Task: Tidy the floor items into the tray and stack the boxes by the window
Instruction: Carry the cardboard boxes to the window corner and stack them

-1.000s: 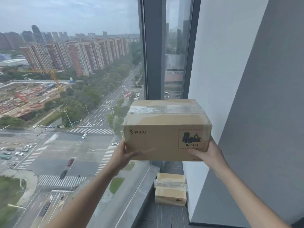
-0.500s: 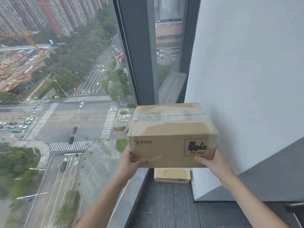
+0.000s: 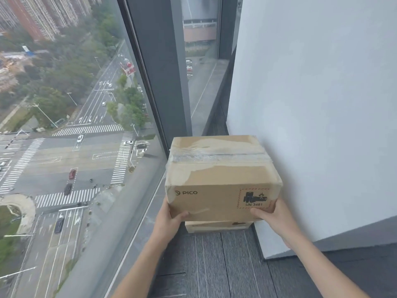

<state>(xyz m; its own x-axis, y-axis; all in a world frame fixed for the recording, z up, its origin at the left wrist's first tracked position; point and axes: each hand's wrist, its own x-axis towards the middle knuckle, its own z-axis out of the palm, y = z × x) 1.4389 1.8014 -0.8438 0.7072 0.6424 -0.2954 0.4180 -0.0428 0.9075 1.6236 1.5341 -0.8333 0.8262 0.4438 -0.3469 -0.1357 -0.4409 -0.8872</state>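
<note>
Head view: both hands [image 3: 171, 220] grip carton [image 3: 221, 181] (wall [image 3: 311, 125] just right) above floor box [image 3: 214, 226].

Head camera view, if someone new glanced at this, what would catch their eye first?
Most likely the taped PICO cardboard box with its UN 3481 battery label, gripped at its lower corners by the left hand and right hand in the corner by the white wall. A second cardboard box peeks out right beneath it on the dark floor. To the left, the floor-to-ceiling window shows a street crossing far below.
</note>
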